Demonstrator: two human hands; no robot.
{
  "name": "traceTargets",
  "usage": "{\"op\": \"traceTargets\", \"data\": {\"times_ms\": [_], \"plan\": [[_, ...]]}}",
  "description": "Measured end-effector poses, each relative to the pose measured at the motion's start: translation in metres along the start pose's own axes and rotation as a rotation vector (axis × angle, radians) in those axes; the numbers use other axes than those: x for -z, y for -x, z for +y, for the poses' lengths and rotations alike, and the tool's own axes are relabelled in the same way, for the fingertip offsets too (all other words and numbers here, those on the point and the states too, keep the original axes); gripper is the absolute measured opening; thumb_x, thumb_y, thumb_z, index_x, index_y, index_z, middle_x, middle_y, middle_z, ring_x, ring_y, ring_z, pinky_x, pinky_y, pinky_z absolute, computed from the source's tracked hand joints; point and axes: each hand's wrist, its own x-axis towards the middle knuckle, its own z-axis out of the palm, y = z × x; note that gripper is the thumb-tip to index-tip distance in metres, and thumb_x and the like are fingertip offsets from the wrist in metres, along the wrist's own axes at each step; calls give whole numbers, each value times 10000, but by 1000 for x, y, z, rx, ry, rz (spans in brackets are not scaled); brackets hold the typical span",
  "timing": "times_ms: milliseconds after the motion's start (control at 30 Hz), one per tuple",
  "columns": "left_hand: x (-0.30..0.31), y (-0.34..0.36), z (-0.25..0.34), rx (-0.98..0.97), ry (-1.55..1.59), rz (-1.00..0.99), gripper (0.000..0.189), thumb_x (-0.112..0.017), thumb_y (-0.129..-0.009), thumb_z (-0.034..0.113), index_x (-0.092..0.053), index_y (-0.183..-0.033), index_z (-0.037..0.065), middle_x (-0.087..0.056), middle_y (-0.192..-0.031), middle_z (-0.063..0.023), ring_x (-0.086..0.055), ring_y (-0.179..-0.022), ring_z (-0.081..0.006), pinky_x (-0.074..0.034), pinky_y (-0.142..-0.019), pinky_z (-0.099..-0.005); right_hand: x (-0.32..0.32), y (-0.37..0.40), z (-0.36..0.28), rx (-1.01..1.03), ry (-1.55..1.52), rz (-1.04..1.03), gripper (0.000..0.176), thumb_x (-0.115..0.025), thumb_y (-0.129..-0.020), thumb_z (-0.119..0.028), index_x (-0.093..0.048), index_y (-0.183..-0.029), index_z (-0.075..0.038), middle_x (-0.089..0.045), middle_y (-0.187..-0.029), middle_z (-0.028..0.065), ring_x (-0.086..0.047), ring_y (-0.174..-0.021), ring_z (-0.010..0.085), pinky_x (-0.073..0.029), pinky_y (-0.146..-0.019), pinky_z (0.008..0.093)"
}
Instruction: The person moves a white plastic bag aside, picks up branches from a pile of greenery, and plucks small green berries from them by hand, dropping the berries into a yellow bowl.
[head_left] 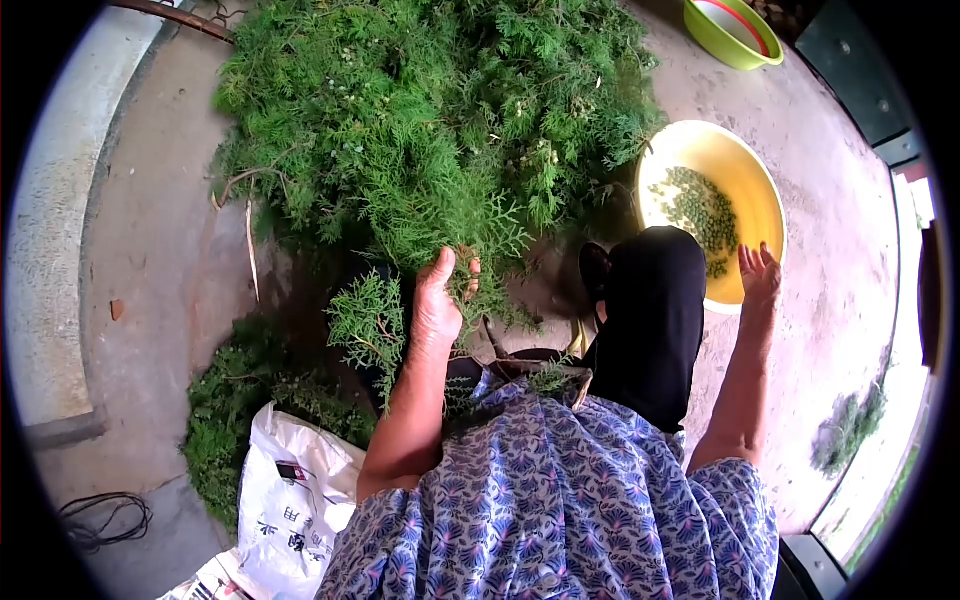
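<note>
My left hand [438, 300] is closed around a leafy evergreen branch [372, 325], with the thumb pointing up. Its green sprays stick out on both sides of the fist, and a woody stem lies across my lap. Just ahead rises a big heap of evergreen branches [400, 130], some carrying small pale cones. To the right, my right hand [762, 275] is at the near right rim of a yellow basin [765, 190], fingers spread and nothing seen in them. Many small green cones [705, 215] lie on the basin's bottom.
A green basin [735, 50] stands at the far right. More cut branches [255, 400] lie at my left, beside a white woven sack [300, 480]. A black cable [105, 520] is coiled on the concrete floor. A loose sprig [850, 430] lies by the doorway.
</note>
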Motion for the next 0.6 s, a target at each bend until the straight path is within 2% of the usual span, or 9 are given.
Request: {"op": "traceTargets", "data": {"times_ms": [67, 133, 200, 267, 333, 367, 467, 500, 600], "plan": [[-2, -3, -4, -9, 19, -14, 392, -615, -796, 436, -626, -899, 58, -622, -790, -37, -553, -718, -123, -444, -592, -257, -26, 15, -8, -57, -56, -344, 384, -529, -850, -43, -405, -1189, 88, -491, -1150, 221, -522, -1025, 282, -474, -892, 406], [-12, -1, -6, 10, 85, -39, 395, -634, -785, 427, -624, -935, 62, -626, -833, -46, -562, -727, -136, -458, -621, -269, -95, 88, -19, -55, 51, -524, 374, -565, -835, -53, -457, -1172, 68, -595, -983, 156, -586, -900, 222, -480, -867, 338], [-17, -4, -9, 32, 146, -51, 415, -640, -780, 434, -621, -972, 67, -630, -873, -46, -563, -810, -151, -450, -725, -303, -151, 172, -22, 53, 523, -608, 392, -590, -820, -56, -478, -1180, 52, -594, -1021, 150, -583, -935, 219, -465, -882, 314], [-26, -5, -2, 32, 113, -78, 389, -623, -798, 420, -627, -976, 74, -633, -883, -41, -559, -840, -147, -428, -778, -308, -163, 215, -2, 25, 529, -830, 444, -631, -789, -75, -484, -1188, 52, -589, -1070, 159, -573, -985, 216, -453, -885, 294], [-34, -8, -2, -35, -44, -95, 481, -571, -812, 480, -591, -1078, 80, -626, -956, -40, -565, -872, -175, -426, -799, -346, -167, 236, 28, 179, 1050, -1156, 597, -699, -736, -147, -429, -1225, 67, -549, -1141, 202, -534, -1070, 268, -433, -913, 326], [-38, -10, -4, -28, 1, -131, 421, -568, -828, 446, -608, -1029, 78, -630, -967, -47, -568, -884, -185, -414, -824, -365, -156, 239, 58, 318, 1114, -1214, 706, -728, -701, -183, -374, -1259, 65, -510, -1185, 219, -508, -1101, 295, -417, -931, 341], [-48, -18, -18, -189, -27, -178, 202, -561, -870, 266, -610, -904, 73, -633, -964, -67, -583, -896, -169, -431, -817, -362, -138, 259, 116, 476, 1499, -1227, 928, -771, -643, -268, -230, -1327, 49, -400, -1284, 246, -447, -1151, 364, -381, -964, 377], [-53, -17, -20, -141, 34, -189, 147, -566, -869, 208, -602, -892, 67, -629, -980, -70, -588, -900, -162, -446, -799, -329, -144, 268, 124, 312, 1613, -1199, 967, -775, -627, -326, -222, -1327, 46, -375, -1297, 247, -447, -1148, 362, -395, -944, 388], [-56, -15, -27, -58, -168, -171, 215, -583, -859, 208, -589, -941, 9, -616, -978, -60, -576, -891, -147, -441, -807, -276, -159, 270, 136, 67, 1686, -1048, 725, -659, -703, -324, -353, -1241, 54, -388, -1278, 248, -447, -1142, 374, -422, -900, 414]]}}
